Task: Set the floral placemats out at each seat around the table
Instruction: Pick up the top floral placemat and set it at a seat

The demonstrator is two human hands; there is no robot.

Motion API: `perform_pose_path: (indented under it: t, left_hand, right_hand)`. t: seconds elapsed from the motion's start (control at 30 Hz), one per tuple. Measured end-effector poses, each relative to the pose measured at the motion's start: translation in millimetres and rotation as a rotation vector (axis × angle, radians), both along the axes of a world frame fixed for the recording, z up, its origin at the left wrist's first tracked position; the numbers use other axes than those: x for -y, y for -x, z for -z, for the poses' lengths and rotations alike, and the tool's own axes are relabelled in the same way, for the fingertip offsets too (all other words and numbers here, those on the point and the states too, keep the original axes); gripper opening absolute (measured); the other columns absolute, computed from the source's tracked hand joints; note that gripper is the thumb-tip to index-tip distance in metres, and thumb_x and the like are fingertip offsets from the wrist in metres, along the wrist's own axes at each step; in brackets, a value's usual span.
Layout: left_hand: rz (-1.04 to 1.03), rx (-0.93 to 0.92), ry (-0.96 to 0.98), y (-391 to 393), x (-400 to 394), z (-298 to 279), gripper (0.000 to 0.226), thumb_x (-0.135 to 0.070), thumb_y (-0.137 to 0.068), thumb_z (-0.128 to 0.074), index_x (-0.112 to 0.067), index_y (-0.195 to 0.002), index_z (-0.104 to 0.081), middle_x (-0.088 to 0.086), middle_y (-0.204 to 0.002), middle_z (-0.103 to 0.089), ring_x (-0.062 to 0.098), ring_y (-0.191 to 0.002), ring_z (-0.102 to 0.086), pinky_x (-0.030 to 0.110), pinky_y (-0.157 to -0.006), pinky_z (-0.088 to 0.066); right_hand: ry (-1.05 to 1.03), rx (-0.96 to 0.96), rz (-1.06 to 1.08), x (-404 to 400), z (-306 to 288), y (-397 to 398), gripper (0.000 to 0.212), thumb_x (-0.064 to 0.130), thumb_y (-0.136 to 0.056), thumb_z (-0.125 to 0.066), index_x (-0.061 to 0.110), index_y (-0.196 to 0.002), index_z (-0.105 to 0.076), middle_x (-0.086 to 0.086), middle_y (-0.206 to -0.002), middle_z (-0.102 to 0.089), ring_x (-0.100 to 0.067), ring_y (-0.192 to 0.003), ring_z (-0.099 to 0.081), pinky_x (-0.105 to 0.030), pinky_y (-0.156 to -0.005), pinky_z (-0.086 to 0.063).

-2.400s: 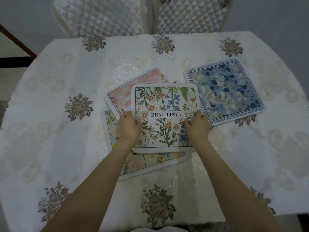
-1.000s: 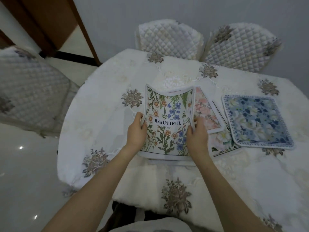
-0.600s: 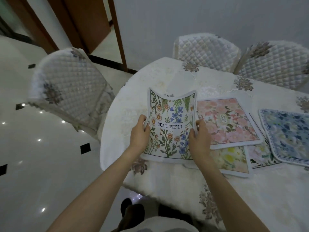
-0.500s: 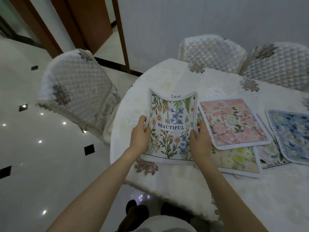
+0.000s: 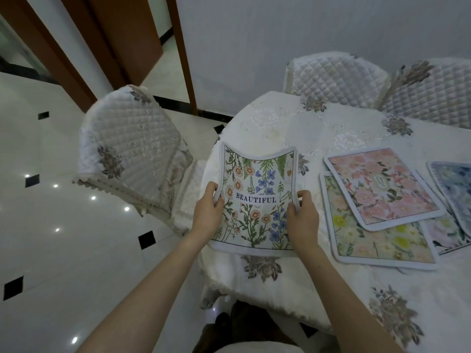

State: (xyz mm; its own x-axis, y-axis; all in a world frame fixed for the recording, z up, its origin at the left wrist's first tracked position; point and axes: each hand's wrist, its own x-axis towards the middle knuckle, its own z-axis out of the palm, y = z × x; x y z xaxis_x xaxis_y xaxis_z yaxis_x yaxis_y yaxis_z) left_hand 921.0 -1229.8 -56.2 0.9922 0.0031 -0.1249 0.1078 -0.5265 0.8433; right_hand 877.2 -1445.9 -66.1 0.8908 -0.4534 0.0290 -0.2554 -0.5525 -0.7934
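A white placemat with wildflowers and the word BEAUTIFUL (image 5: pixel 257 189) is held just above the table's left edge, its sides curled upward. My left hand (image 5: pixel 207 212) grips its left edge and my right hand (image 5: pixel 302 216) grips its right edge. To the right lie a pink floral placemat (image 5: pixel 382 187) on top of a yellow floral placemat (image 5: pixel 377 240), a blue floral placemat (image 5: pixel 456 184) at the frame's right edge, and part of another pale placemat (image 5: pixel 443 233) under them.
The round table (image 5: pixel 293 123) wears a white embroidered cloth. One quilted chair (image 5: pixel 130 151) stands at its left side and two quilted chairs (image 5: pixel 334 72) at the far side. Glossy tiled floor spreads to the left, with a brown door frame (image 5: pixel 183 54) behind.
I have carried the BEAUTIFUL placemat off the stack and leftward toward the table's left edge by the left chair. The view has swung left; the other placemats stay put.
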Motion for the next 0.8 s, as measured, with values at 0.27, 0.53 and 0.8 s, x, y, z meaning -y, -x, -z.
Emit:
perform_pose_path:
  t: [0.27,0.53,0.8]
  left_hand:
    - [0.014,0.001,-0.014,-55,4,5,0.01,-0.013,-0.095,-0.046,-0.022,-0.099,-0.044,-0.004,-0.08,-0.061,0.014,-0.067,-0.058,0.031,-0.054,-0.044]
    - [0.063,-0.085,-0.065,-113,3,23,0.012,-0.011,-0.096,-0.045,-0.017,-0.106,-0.045,0.014,-0.092,-0.065,0.029,-0.075,-0.061,0.038,-0.061,-0.049]
    - [0.107,-0.168,-0.089,-147,-17,65,0.009,-0.012,-0.096,-0.047,-0.01,-0.104,-0.043,0.0,-0.086,-0.057,0.002,-0.066,-0.05,0.02,-0.05,-0.036]
  right_hand:
    - [-0.049,-0.036,0.03,4,7,-52,0.013,0.011,-0.095,-0.044,0.017,-0.106,-0.042,-0.007,-0.08,-0.056,-0.018,-0.059,-0.046,-0.029,-0.051,-0.034]
    - [-0.152,-0.103,0.13,2,29,-94,0.012,0.008,-0.094,-0.043,0.012,-0.105,-0.043,-0.015,-0.072,-0.055,-0.018,-0.05,-0.043,-0.027,-0.043,-0.035]
    - [-0.091,-0.248,0.271,3,66,-103,0.009,0.008,-0.092,-0.047,0.01,-0.098,-0.042,-0.016,-0.086,-0.055,-0.023,-0.061,-0.047,-0.028,-0.049,-0.035]
